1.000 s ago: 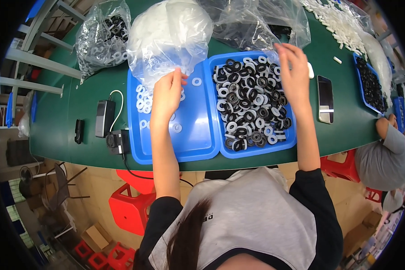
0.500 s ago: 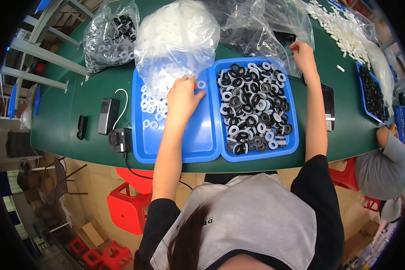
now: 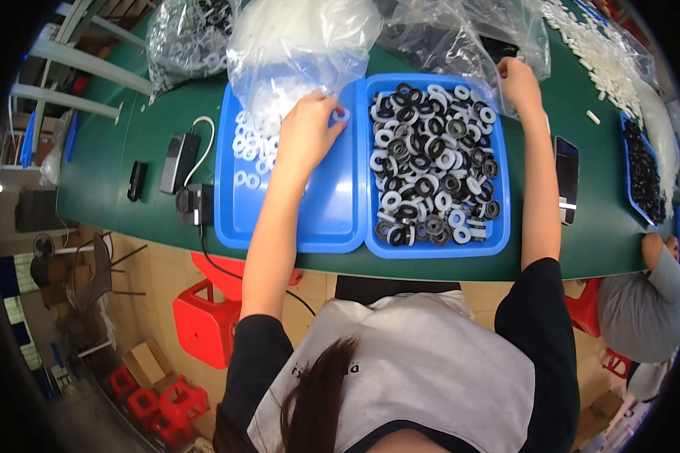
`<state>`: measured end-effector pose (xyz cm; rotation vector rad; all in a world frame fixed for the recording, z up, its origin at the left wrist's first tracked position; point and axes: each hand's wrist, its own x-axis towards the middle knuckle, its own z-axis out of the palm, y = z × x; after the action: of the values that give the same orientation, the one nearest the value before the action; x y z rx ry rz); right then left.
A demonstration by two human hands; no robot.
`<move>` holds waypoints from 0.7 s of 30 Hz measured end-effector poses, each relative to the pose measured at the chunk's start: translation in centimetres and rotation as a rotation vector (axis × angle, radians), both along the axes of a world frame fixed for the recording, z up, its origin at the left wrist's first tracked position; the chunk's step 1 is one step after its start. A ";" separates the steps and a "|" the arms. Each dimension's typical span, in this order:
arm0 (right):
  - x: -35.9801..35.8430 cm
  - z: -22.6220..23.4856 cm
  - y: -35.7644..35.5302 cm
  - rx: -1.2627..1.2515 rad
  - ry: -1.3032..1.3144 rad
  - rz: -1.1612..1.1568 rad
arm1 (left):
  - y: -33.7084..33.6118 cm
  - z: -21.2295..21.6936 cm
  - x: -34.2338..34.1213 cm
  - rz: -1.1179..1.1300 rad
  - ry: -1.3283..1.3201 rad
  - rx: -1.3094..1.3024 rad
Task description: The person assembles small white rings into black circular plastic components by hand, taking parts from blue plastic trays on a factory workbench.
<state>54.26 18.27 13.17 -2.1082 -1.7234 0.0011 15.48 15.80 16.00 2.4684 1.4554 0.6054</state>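
Observation:
My left hand (image 3: pixel 308 127) reaches over the left blue tray (image 3: pixel 279 226), thumb and fingertips closed around a white ring (image 3: pixel 341 115) near the tray's inner wall. Loose white rings (image 3: pixel 248 143) lie beside it, below a large clear bag (image 3: pixel 298 57) full of white rings. My right hand (image 3: pixel 520 84) is beyond the right tray, at the edge of a clear plastic bag (image 3: pixel 449 41) with black pieces (image 3: pixel 499 50) inside. Its fingers are curled in a pinch, and what they hold is hidden. The right blue tray (image 3: pixel 438 252) holds a heap of black and white rings (image 3: pixel 431 162).
A bag of black and white rings (image 3: pixel 193 49) stands at far left. On the left lie a black power adapter (image 3: pixel 195 204) and a dark box-shaped device (image 3: pixel 179 162). A phone (image 3: pixel 567 177) lies by my right forearm. White cylinders (image 3: pixel 612 75) and a tray of black parts (image 3: pixel 642 170) are farther right, near another person (image 3: pixel 638 309).
The view has shifted, so the trays appear higher. My left thumb and fingers have come together around the white ring. My right hand stays by the bag of black pieces.

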 end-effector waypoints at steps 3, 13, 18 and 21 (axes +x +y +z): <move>-0.3 0.0 0.5 0.049 -0.013 0.020 | 0.7 -0.6 -0.6 -0.015 0.035 -0.021; 0.5 3.0 0.7 0.060 0.164 0.016 | 1.5 -1.7 -1.1 -0.153 0.050 0.060; -1.4 7.7 -1.7 0.340 0.322 0.047 | 0.9 -0.2 -0.7 -0.097 -0.126 -0.140; -3.1 10.0 -3.5 0.384 0.421 0.260 | 0.3 1.3 -0.1 -0.070 -0.384 -0.374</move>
<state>51.19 14.79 23.14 -1.4757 -1.5765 0.1632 15.38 16.09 17.26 1.9770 1.1994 0.6769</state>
